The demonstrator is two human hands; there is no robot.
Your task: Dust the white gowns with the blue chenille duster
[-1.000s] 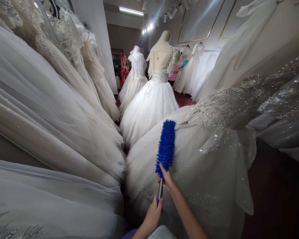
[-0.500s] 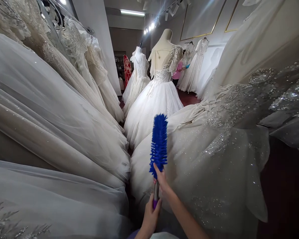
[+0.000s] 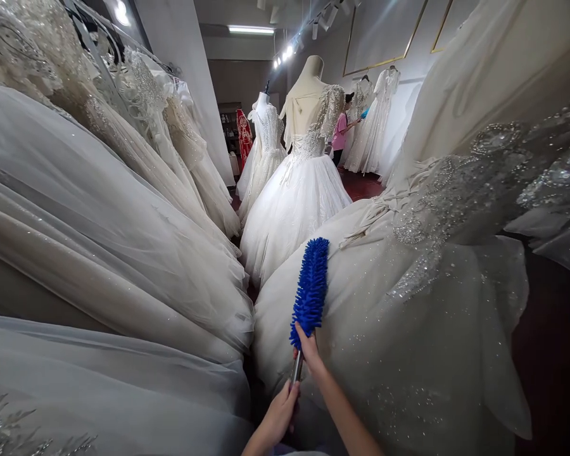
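Duster: a blue chenille duster [image 3: 310, 292] is held upright in the near centre, tilted slightly to the right, its fluffy head laid against the skirt of the sparkly gown [image 3: 408, 316] on the right.
Handle: a metal handle [image 3: 296, 367] is seen running down from the blue head, between the two hands.
Right hand: the right hand [image 3: 308, 351] is closed around the top of the handle, just under the blue head, fingertips touching the fibres.
Left hand: the left hand [image 3: 279, 415] is clenched around the lower end of the handle, nearer than the right hand.
Gown on the right: a glittering tulle skirt with beaded trim higher up is spread across the right half of the scene.
Gowns on the left: a row of hanging white gowns [image 3: 99, 209] is ranged along the left side, the skirts pressed close together.
Mannequins: two dressed mannequins are stood in the far centre, a large one [image 3: 308, 158] and a smaller one [image 3: 266, 136] to its left.
Other person: a person in a pink top [image 3: 339, 133] is seen at the far right of the mannequins, beside more hanging dresses [image 3: 375, 120].
Floor: a dark red floor [image 3: 361, 185] is visible between the gowns.
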